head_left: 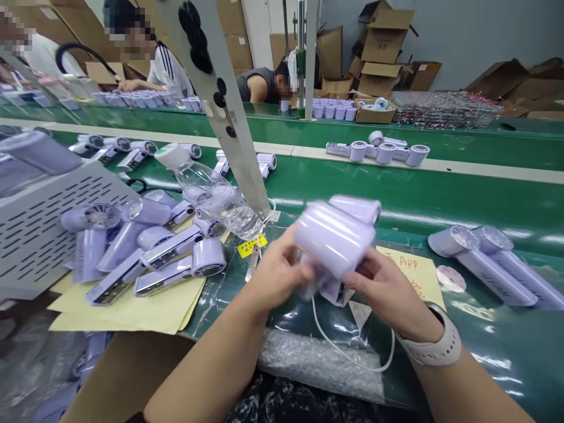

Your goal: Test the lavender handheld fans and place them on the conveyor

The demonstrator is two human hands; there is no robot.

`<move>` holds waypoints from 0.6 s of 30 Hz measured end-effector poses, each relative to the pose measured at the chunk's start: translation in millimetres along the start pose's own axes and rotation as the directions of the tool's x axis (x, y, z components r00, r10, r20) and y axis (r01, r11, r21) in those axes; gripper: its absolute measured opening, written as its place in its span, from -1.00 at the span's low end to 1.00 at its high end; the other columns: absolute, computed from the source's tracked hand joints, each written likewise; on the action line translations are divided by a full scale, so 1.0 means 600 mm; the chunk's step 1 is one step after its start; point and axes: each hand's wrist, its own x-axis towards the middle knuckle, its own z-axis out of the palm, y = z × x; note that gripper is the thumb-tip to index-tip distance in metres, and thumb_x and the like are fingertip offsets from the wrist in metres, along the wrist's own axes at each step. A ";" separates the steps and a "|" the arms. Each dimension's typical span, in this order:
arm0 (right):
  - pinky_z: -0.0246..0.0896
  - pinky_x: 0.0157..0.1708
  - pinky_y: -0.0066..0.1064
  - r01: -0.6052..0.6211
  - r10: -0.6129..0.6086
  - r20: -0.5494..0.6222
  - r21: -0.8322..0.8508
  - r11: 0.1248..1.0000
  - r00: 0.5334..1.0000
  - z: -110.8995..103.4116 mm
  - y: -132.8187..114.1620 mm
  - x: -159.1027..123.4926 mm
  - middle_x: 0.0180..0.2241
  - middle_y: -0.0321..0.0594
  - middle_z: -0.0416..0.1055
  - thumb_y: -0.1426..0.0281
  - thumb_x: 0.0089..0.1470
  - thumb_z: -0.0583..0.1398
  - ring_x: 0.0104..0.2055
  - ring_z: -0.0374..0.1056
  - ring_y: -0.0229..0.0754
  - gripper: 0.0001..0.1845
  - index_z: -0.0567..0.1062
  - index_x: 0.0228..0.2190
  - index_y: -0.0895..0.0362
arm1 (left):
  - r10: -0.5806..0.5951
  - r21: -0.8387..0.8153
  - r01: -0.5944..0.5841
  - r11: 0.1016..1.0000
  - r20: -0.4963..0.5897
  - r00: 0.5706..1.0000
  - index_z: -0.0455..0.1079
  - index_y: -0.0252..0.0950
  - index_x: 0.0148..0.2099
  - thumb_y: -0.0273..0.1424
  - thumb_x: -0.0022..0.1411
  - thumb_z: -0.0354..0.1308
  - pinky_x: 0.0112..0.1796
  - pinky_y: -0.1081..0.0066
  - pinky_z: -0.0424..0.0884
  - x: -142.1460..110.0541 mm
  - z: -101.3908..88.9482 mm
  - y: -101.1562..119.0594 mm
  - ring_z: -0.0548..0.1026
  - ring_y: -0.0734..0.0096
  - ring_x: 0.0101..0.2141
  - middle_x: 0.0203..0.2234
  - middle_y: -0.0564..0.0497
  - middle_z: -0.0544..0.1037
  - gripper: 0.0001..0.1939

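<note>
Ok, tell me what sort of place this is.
Most likely a factory assembly line: a long green bench spans the view, many near-identical lilac units, perhaps handheld fans, lie heaped and in groups along it, and open cardboard boxes are stacked behind.

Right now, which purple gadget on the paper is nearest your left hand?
The front right gadget: its round head juts past the edge of the yellow paper, nearest the left hand.
</note>
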 end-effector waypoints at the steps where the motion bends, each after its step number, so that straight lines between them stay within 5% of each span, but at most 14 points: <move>1: 0.55 -0.10 -0.11 0.004 -0.003 -0.056 0.013 1.000 0.998 -0.003 -0.002 0.001 -0.13 -0.16 0.56 0.17 0.09 0.46 -0.13 0.56 -0.01 -0.48 0.46 0.02 -0.01 | 0.011 0.004 -0.011 1.000 -0.055 0.998 0.59 -0.23 -0.09 -0.04 0.04 0.52 0.00 0.23 0.51 0.005 0.000 -0.002 0.60 0.12 -0.05 -0.16 -0.07 0.66 -0.50; 4: 0.54 -0.27 -0.22 -0.005 0.014 -0.127 0.073 0.997 0.992 -0.006 -0.005 0.003 -0.24 -0.28 0.47 0.14 0.14 0.42 -0.32 0.49 -0.15 -0.56 0.40 -0.06 -0.03 | -0.088 -0.091 0.084 0.992 -0.044 0.995 0.51 -0.24 -0.10 0.10 0.24 0.31 -0.17 0.29 0.55 0.013 0.013 0.003 0.61 0.24 -0.22 -0.26 0.00 0.62 -0.51; 8: 0.50 -0.32 -0.28 -0.015 0.029 -0.088 0.151 0.988 0.996 -0.003 -0.010 0.000 -0.20 -0.23 0.44 0.13 0.23 0.33 -0.31 0.43 -0.17 -0.66 0.42 -0.07 -0.01 | -0.116 -0.254 0.140 0.957 0.109 0.987 0.37 -0.17 0.05 -0.31 0.10 0.51 -0.25 0.38 0.54 0.004 0.035 0.014 0.56 0.41 -0.30 -0.26 0.09 0.54 -0.48; 12: 0.48 -0.35 -0.29 0.023 -0.015 -0.049 0.165 0.986 0.999 0.002 -0.017 -0.006 -0.20 -0.21 0.45 0.13 0.20 0.36 -0.32 0.42 -0.16 -0.65 0.45 -0.08 0.00 | -0.079 -0.237 0.133 0.962 0.226 0.971 0.29 -0.18 0.08 -0.31 0.19 0.43 -0.31 0.35 0.55 -0.003 0.040 0.012 0.54 0.42 -0.36 -0.27 0.09 0.47 -0.50; 18: 0.45 -0.40 -0.30 0.007 -0.003 -0.030 0.150 0.989 1.000 0.003 -0.017 -0.003 -0.28 -0.22 0.46 0.12 0.22 0.35 -0.35 0.40 -0.15 -0.67 0.46 -0.12 0.02 | -0.078 -0.163 0.116 0.980 0.225 0.971 0.27 -0.20 0.07 -0.26 0.21 0.42 -0.31 0.32 0.55 0.003 0.033 0.009 0.55 0.43 -0.38 -0.26 0.08 0.48 -0.50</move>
